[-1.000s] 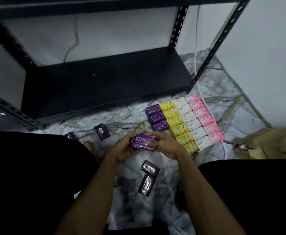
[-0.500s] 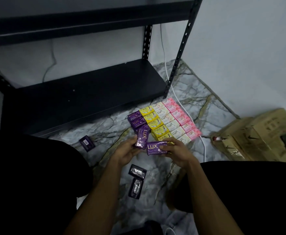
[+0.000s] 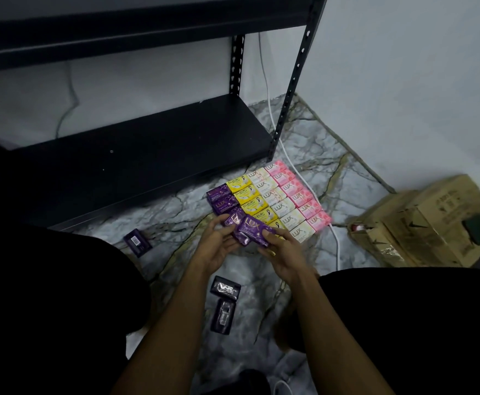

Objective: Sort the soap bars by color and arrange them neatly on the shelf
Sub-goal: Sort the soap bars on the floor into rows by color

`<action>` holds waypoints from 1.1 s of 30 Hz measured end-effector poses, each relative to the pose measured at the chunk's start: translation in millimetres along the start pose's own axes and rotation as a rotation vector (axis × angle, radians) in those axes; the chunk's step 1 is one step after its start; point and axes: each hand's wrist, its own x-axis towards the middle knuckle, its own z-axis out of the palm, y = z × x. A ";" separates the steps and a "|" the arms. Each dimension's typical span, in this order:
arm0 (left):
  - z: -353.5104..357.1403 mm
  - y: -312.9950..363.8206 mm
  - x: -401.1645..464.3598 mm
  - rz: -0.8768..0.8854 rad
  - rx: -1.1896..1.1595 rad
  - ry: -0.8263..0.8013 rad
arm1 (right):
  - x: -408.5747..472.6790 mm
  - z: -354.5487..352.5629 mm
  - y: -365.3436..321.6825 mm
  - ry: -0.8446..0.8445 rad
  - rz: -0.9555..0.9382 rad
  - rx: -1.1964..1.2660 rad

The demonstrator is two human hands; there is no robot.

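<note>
On the marble floor lies a grid of soap bars in columns: purple (image 3: 219,196), yellow (image 3: 246,196), cream (image 3: 276,195) and pink (image 3: 295,192). My left hand (image 3: 216,246) holds a purple bar (image 3: 234,218) at the near end of the purple column. My right hand (image 3: 283,250) grips another purple Lux bar (image 3: 254,230) right beside it. Three more purple bars lie loose on the floor: one at the left (image 3: 137,242) and two near my forearms (image 3: 224,289) (image 3: 223,316). The black shelf (image 3: 136,163) stands behind, its bottom board bare.
A torn cardboard box (image 3: 421,223) sits at the right by the wall. A white cable (image 3: 337,246) runs down past the shelf's right post (image 3: 295,78) and along the pink column. My dark-clothed knees fill the lower left and right.
The view swung right and nearer to the grid. My hands split the held purple bars, one in each, and carried them to the near end of the purple column.
</note>
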 end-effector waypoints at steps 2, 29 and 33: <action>4.6 -5.9 1.1 -0.010 0.022 -0.002 | 0.7 3.8 12.4 0.035 0.007 -0.005; -14.2 -57.2 15.1 -0.060 0.406 0.281 | 25.8 2.4 68.9 0.190 0.274 0.200; -25.3 -64.9 31.4 -0.069 0.419 0.327 | 45.3 7.6 80.5 0.262 0.331 0.189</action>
